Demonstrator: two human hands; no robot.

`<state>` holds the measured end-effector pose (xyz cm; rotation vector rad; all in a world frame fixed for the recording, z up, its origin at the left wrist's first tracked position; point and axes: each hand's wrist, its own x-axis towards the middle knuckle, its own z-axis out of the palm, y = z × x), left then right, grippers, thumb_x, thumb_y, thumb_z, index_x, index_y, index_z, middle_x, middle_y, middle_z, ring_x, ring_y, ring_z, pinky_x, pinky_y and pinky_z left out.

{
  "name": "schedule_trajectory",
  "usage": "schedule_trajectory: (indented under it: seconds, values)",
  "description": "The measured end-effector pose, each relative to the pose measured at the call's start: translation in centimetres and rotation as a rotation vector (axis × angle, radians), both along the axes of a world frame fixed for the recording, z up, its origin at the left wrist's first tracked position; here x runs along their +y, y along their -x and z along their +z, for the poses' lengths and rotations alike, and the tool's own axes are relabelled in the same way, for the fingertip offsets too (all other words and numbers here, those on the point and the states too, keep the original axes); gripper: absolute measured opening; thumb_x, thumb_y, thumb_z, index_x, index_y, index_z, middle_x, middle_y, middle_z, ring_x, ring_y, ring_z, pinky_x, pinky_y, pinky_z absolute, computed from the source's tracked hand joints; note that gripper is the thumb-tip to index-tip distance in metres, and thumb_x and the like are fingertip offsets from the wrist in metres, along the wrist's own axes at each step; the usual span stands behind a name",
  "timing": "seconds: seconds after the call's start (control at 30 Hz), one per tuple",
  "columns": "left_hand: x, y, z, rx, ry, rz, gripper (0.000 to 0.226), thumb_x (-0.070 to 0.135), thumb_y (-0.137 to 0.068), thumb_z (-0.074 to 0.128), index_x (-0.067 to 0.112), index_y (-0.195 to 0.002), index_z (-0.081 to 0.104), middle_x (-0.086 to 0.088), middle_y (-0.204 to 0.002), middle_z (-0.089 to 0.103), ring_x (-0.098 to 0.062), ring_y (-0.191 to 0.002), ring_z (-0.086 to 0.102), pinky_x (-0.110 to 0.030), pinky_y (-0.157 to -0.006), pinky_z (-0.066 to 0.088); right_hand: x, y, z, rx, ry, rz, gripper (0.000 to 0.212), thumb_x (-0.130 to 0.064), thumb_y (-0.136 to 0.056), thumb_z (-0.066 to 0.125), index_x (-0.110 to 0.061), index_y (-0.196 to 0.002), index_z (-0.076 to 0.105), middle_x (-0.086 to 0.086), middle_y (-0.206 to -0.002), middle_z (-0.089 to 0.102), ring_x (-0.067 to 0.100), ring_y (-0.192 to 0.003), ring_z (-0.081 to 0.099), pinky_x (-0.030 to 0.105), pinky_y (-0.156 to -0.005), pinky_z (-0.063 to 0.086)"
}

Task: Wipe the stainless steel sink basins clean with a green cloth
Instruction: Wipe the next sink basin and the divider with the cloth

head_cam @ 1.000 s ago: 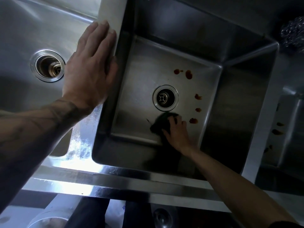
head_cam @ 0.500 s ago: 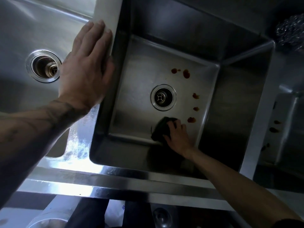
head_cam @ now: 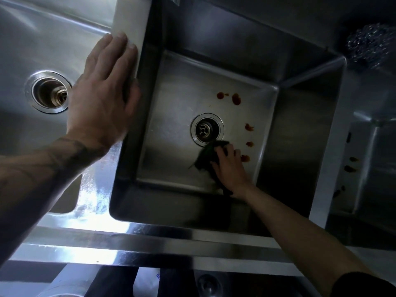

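The middle steel basin point(head_cam: 171, 116) is deep, with a round drain point(head_cam: 207, 129) in its floor. Several reddish-brown spots point(head_cam: 236, 99) run down the floor's right side. My right hand point(head_cam: 230, 166) is at the bottom, pressing a dark green cloth point(head_cam: 206, 156) against the floor just below and right of the drain; the nearest spot point(head_cam: 245, 158) lies beside my fingers. My left hand point(head_cam: 102, 93) lies flat, fingers together, on the divider point(head_cam: 130, 20) between the left and middle basins.
The left basin point(head_cam: 32, 35) has its own drain point(head_cam: 48, 92). A third basin point(head_cam: 368, 159) at the right shows brown spots point(head_cam: 349, 168) on its wall. A steel wool scrubber point(head_cam: 370, 43) sits at the back right. The front rim point(head_cam: 128, 241) runs below.
My right hand has slid the cloth to the right and up, from the front of the floor towards the drain's lower right edge. The left hand has stayed on the divider.
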<state>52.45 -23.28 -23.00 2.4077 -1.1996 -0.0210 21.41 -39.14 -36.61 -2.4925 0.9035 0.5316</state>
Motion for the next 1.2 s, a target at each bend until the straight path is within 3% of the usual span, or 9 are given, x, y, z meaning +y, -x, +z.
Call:
schedule_trajectory:
  seconds: [0.1, 0.27, 0.43, 0.5, 0.63, 0.83, 0.9, 1.03, 1.2]
  values:
    - [0.1, 0.1, 0.0, -0.009, -0.008, 0.009, 0.05, 0.027, -0.111, 0.042, 0.008, -0.157, 0.045, -0.012, -0.167, 0.039, -0.03, -0.158, 0.03, -0.032, -0.127, 0.027, -0.4, -2.5, -0.2, -0.027, 0.055, -0.245, 0.047, -0.028, -0.099, 0.063, -0.013, -0.141, 0.05, 0.022, -0.144, 0.04, 0.042, -0.118, 0.043, 0.048, -0.098, 0.042]
    - [0.0, 0.2, 0.2, -0.001, -0.013, 0.027, 0.049, 0.027, -0.111, 0.042, 0.011, -0.157, 0.045, -0.009, -0.167, 0.039, -0.028, -0.158, 0.03, -0.032, -0.125, 0.029, 1.7, 1.2, 0.0, -0.012, -0.042, 0.15, 0.051, -0.025, -0.094, 0.068, -0.014, -0.14, 0.051, 0.018, -0.141, 0.044, 0.039, -0.116, 0.044, 0.051, -0.095, 0.048]
    - [0.0, 0.2, 0.0, -0.009, -0.011, 0.028, 0.049, 0.027, -0.111, 0.041, 0.011, -0.157, 0.045, -0.009, -0.167, 0.04, -0.027, -0.158, 0.03, -0.027, -0.125, 0.025, -1.2, -1.5, -1.0, 0.028, 0.094, -0.444, 0.047, -0.03, -0.102, 0.058, -0.01, -0.143, 0.047, 0.023, -0.149, 0.038, 0.046, -0.126, 0.039, 0.052, -0.105, 0.035]
    - [0.0, 0.2, 0.1, -0.001, -0.012, 0.02, 0.049, 0.027, -0.111, 0.042, 0.01, -0.157, 0.045, -0.01, -0.167, 0.039, -0.027, -0.158, 0.03, -0.028, -0.125, 0.025, -0.1, -2.0, -0.6, 0.026, 0.113, -0.397, 0.049, -0.029, -0.101, 0.059, -0.009, -0.144, 0.047, 0.023, -0.15, 0.038, 0.045, -0.124, 0.041, 0.05, -0.102, 0.037]
    - [0.0, 0.2, 0.2, 0.006, -0.013, 0.011, 0.049, 0.026, -0.111, 0.043, 0.009, -0.157, 0.045, -0.012, -0.167, 0.039, -0.03, -0.158, 0.03, -0.039, -0.124, 0.033, -0.2, 0.5, -0.4, -0.006, 0.009, 0.022, 0.049, -0.028, -0.099, 0.063, -0.013, -0.143, 0.049, 0.019, -0.145, 0.04, 0.039, -0.118, 0.043, 0.049, -0.099, 0.044]
    - [0.0, 0.1, 0.1, 0.006, -0.016, 0.005, 0.049, 0.025, -0.111, 0.043, 0.008, -0.157, 0.044, -0.013, -0.166, 0.039, -0.031, -0.158, 0.03, -0.036, -0.125, 0.03, -4.1, 1.6, -1.2, 0.1, 0.147, -0.545, 0.05, -0.032, -0.103, 0.055, -0.009, -0.146, 0.043, 0.024, -0.152, 0.033, 0.049, -0.129, 0.039, 0.051, -0.111, 0.032]
    - [0.1, 0.2, 0.1, 0.015, -0.013, 0.005, 0.05, 0.025, -0.11, 0.043, 0.008, -0.158, 0.044, -0.012, -0.167, 0.039, -0.03, -0.158, 0.029, -0.036, -0.125, 0.029, -2.4, 1.6, -0.8, 0.131, 0.142, -0.514, 0.051, -0.031, -0.103, 0.056, -0.007, -0.146, 0.043, 0.026, -0.152, 0.034, 0.051, -0.128, 0.04, 0.052, -0.111, 0.032]
    - [0.1, 0.0, 0.1, 0.023, -0.007, -0.002, 0.051, 0.027, -0.111, 0.042, 0.009, -0.158, 0.044, -0.012, -0.167, 0.038, -0.03, -0.158, 0.029, -0.042, -0.123, 0.034, 0.1, 3.3, 0.0, 0.142, -0.021, -0.164, 0.051, -0.028, -0.102, 0.058, -0.006, -0.146, 0.044, 0.026, -0.149, 0.035, 0.052, -0.119, 0.045, 0.054, -0.104, 0.039]
    - [0.1, 0.1, 0.0, 0.004, -0.007, 0.01, 0.05, 0.027, -0.111, 0.043, 0.008, -0.157, 0.045, -0.012, -0.167, 0.039, -0.029, -0.158, 0.03, -0.036, -0.125, 0.031, -4.5, 1.1, -1.2, 0.144, 0.089, -0.465, 0.051, -0.032, -0.104, 0.053, -0.008, -0.147, 0.04, 0.025, -0.153, 0.032, 0.052, -0.129, 0.039, 0.052, -0.111, 0.034]
